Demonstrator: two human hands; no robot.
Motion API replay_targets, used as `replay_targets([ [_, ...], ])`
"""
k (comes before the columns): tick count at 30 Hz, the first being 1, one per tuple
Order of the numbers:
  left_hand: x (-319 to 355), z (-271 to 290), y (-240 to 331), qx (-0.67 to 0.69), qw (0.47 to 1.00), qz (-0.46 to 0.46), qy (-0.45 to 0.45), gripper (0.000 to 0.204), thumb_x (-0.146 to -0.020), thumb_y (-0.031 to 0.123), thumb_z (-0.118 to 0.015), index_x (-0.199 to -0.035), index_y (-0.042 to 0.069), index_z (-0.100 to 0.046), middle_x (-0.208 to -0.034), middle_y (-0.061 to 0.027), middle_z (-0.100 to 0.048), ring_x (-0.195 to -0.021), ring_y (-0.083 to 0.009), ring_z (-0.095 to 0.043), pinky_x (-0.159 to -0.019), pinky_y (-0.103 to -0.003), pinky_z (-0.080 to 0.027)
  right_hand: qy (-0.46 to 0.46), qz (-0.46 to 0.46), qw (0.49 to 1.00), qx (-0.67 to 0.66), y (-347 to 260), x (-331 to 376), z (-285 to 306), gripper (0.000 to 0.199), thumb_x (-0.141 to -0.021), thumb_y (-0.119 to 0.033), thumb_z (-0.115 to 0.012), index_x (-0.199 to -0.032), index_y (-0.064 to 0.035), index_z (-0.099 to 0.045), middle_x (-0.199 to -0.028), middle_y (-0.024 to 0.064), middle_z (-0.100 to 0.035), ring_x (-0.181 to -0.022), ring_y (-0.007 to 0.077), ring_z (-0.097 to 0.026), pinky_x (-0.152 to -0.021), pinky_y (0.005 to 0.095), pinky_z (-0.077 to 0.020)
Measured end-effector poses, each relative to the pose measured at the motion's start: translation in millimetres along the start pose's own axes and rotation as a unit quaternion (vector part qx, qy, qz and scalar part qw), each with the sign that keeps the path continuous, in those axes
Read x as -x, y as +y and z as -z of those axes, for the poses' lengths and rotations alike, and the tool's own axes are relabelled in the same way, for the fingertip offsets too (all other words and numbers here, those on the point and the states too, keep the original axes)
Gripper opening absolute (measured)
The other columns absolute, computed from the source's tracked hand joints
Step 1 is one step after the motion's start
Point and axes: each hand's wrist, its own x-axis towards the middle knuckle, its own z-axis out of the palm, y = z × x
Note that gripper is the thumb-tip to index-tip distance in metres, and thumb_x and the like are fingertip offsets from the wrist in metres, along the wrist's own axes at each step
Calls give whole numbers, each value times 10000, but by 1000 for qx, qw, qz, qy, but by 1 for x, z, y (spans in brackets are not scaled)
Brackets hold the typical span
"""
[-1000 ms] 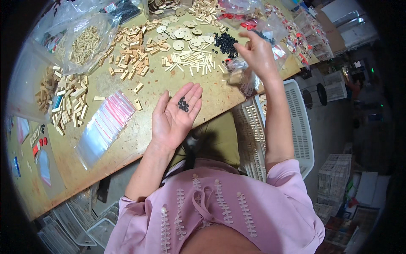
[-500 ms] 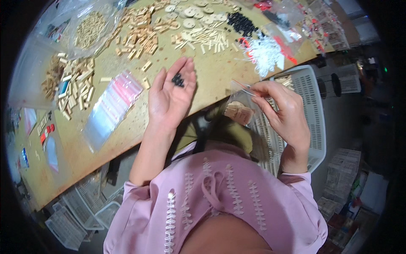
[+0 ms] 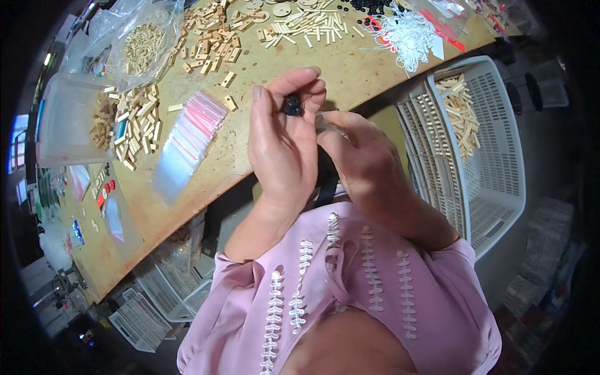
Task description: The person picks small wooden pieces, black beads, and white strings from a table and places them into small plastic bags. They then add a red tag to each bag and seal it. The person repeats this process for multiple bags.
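My left hand (image 3: 284,144) is raised over the table's front edge, palm up, its fingers curled into a cup. A small heap of black bead-like pieces (image 3: 292,105) rests in the palm. Close against its fingers, my right hand (image 3: 369,150) pinches a small clear plastic bag (image 3: 329,125). Only a bit of the bag shows; the right hand hides the rest and whatever is inside it. To the left of both hands, a fanned stack of clear zip bags (image 3: 190,147) with red stripes lies on the table.
Loose wooden blocks (image 3: 215,44), thin wooden sticks (image 3: 306,26), more black pieces (image 3: 372,6) and white cords (image 3: 409,40) lie across the table's far side. Wood pieces spill from a clear tub (image 3: 69,119) at left. A stacked white basket (image 3: 494,169) stands at right.
My right hand has brought the bag leftward against my left hand. The left fingers have curled more around the black pieces. The whole view has shifted, showing more of the basket.
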Motion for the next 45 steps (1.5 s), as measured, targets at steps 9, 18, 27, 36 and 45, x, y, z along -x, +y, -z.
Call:
replay_targets([
  [9, 11, -6, -16, -182, 981, -64, -23, 626, -1137, 386, -215, -1134, -71, -642, -1184, -193, -667, -1087, -251, -602, -1007, -384, -459, 6, -5, 997, -72, 6, 7, 1, 252, -925, -75, -560, -1128, 60, -621, -1228, 287, -568, -1131, 447, -599, -988, 472, -495],
  [18, 9, -1, -13, -243, 957, -156, -38, 474, -1114, 327, -351, -1099, -61, -624, -1187, -225, -650, -1101, -288, -612, -1049, -408, -442, -3, -69, 986, -151, 15, 9, 3, 216, -917, -59, -591, -1112, 29, -625, -1211, 225, -592, -1115, 393, -629, -929, 425, -527],
  [27, -20, -11, 6, -655, 637, -222, -341, 89, -799, 131, -746, -876, 107, -710, -1000, -37, -681, -954, -258, -542, -935, -410, -401, -6, -91, 977, -195, 52, 9, 57, 125, -892, 23, -724, -1010, -10, -700, -1155, 151, -675, -988, 282, -708, -827, 351, -571],
  [36, -45, -21, -6, -521, 741, 41, -422, 92, -899, 92, -725, -955, 34, -680, -894, -73, -645, -715, -173, -608, -631, -306, -485, -39, -44, 973, -221, 81, 13, 86, 147, -858, 54, -704, -963, -43, -669, -1103, 104, -713, -991, 257, -708, -842, 356, -561],
  [45, -67, -13, -16, -419, 804, 233, -353, 82, -974, 96, -702, -948, 37, -651, -815, 52, -600, -741, -36, -528, -641, -223, -438, -87, -60, 974, -200, 101, -1, 94, 136, -849, 62, -713, -945, -19, -663, -1079, 92, -703, -1005, 242, -685, -864, 345, -541],
])
